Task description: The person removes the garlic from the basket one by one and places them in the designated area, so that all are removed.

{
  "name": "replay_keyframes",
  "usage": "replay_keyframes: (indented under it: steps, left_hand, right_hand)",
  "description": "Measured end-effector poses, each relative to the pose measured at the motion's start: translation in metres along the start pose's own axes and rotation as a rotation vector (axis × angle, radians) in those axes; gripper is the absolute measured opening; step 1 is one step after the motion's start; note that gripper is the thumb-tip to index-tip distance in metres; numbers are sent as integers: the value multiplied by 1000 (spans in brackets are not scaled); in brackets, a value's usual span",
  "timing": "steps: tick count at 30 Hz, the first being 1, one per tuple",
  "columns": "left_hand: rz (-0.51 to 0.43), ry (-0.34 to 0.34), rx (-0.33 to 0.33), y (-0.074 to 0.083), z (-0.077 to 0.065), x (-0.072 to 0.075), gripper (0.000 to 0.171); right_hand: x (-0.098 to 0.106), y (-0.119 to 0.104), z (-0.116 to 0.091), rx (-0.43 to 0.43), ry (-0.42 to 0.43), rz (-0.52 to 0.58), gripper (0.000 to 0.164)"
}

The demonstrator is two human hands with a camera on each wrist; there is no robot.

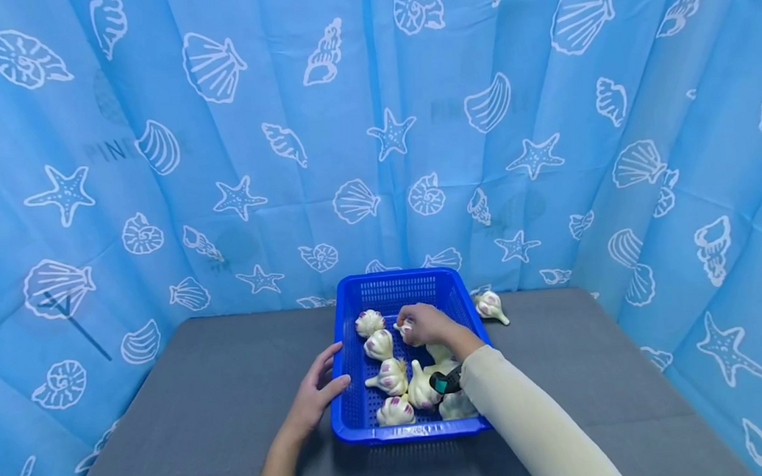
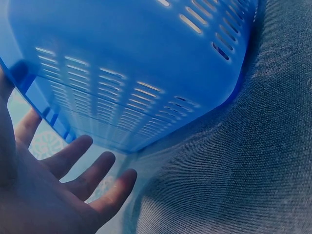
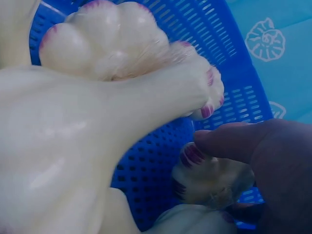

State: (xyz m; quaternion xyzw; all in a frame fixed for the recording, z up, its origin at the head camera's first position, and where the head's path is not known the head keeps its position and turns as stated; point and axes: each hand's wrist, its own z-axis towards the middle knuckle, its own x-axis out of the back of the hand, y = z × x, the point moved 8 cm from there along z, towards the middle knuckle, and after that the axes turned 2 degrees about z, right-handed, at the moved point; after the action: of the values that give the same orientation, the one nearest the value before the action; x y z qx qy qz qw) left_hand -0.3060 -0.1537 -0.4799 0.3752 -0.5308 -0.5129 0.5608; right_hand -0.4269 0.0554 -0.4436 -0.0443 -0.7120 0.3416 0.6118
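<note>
A blue plastic basket [image 1: 411,433] stands on the grey table with several white, purple-streaked garlic bulbs in it. Inside its far part, my right hand [image 1: 432,324] grips one garlic bulb [image 1: 405,330]; the right wrist view shows thumb and fingers around this bulb [image 3: 209,178]. Much nearer that camera is a large bulb with a long stem [image 3: 58,151]. My left hand [image 1: 314,394] is at the basket's left side, thumb at the rim. In the left wrist view its fingers [image 2: 105,168] are spread and fairly straight beside the slotted wall [image 2: 131,58].
One garlic bulb [image 1: 490,306] lies outside the basket, by its far right corner. Grey cloth covers the table [image 1: 244,373]. A blue curtain [image 1: 373,120] with white shell prints hangs behind and at both sides.
</note>
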Motion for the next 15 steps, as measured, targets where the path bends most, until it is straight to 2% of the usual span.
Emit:
replay_keyframes:
  steps: [7, 15]
  left_hand:
    - [1, 5, -10, 0, 2, -1, 58]
    - [-23, -1, -3, 0, 1, -2, 56]
  right_hand:
    - [14, -4, -2, -6, 63, 68, 35]
    - [27, -2, -5, -35, 67, 166, 51]
